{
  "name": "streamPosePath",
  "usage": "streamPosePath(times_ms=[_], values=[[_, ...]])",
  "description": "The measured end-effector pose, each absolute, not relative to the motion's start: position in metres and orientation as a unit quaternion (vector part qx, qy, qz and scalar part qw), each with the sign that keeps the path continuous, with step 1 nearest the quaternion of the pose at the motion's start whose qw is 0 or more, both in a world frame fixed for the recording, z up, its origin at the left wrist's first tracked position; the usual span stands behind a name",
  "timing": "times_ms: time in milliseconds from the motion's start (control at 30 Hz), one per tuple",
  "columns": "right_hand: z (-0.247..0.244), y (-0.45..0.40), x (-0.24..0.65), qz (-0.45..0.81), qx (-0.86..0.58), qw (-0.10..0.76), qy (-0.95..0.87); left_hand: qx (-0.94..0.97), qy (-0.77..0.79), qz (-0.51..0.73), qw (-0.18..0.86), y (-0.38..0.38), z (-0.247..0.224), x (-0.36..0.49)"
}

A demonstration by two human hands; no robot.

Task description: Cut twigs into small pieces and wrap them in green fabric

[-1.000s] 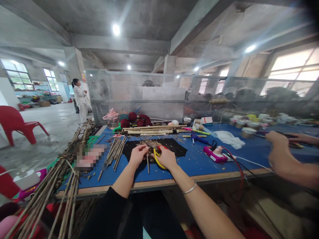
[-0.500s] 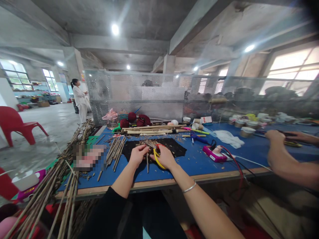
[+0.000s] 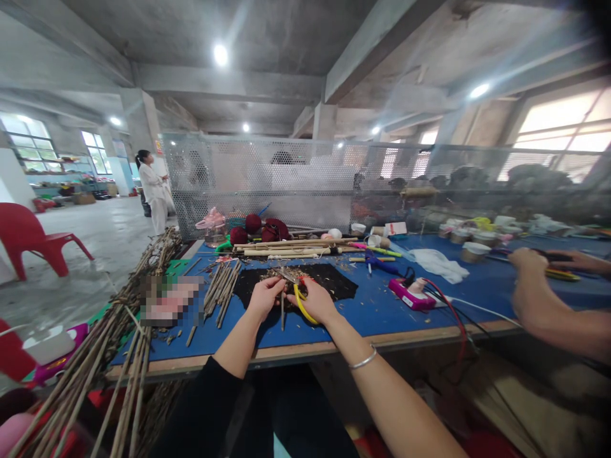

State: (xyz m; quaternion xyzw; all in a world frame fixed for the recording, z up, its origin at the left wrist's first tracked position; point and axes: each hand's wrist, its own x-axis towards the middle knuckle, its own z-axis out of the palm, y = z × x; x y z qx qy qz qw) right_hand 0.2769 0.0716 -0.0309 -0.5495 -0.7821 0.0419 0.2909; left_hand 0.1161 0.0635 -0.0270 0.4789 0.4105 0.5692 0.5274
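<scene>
My right hand [image 3: 317,300] is closed on a pair of scissors [image 3: 302,306] with yellow handles; the blades point up and left over a black cloth [image 3: 337,278]. A short thin stick [image 3: 282,316] is pinched by my left hand [image 3: 265,297], its lower end hanging toward me. The blades are close to the fingertips, and I cannot tell whether they touch the stick. Brown shavings and bits lie on the cloth under both hands. Left of the cloth, a pile of short cut sticks [image 3: 222,287] rests on the blue table top [image 3: 229,337].
A long bundle of twigs [image 3: 102,346] leans along the table's left end. Peeled sticks [image 3: 286,252] and dark red yarn balls [image 3: 252,223] lie at the back. A pink power strip [image 3: 411,294] with cables stands to the right, near a co-worker's arm [image 3: 539,305].
Very little differs. My hands stay in the same place with the stick and scissors, apart from a slight shift of the scissor blades.
</scene>
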Motion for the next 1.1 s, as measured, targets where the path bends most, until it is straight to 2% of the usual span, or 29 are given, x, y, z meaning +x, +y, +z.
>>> streamPosePath(times_ms=[500, 1100], values=[[-0.0242, 0.065, 0.2739, 0.01, -0.609, 0.22, -0.762, 0.47, 0.418, 0.58, 0.517, 0.0636, -0.0258, 0.1173], [-0.0249, 0.0669, 0.2723, 0.003, -0.609, 0.209, -0.765, 0.479, 0.436, 0.568, 0.508, 0.0642, -0.0277, 0.1163]])
